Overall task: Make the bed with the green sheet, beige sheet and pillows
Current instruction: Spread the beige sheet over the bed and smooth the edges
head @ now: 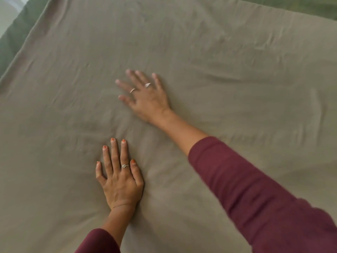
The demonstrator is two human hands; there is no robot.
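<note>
The beige sheet (pixel 218 79) lies spread over nearly the whole view, with soft creases across it. The green sheet (pixel 16 33) shows beneath it along the upper left edge and in the top right corner. My left hand (pixel 120 179) presses flat on the beige sheet near the lower middle, fingers straight and slightly apart. My right hand (pixel 145 95) reaches farther out, palm down on the sheet with fingers spread; it is blurred. Both arms wear maroon sleeves. No pillows are in view.
A pale strip of floor or wall (pixel 9 13) shows past the bed's edge in the top left corner.
</note>
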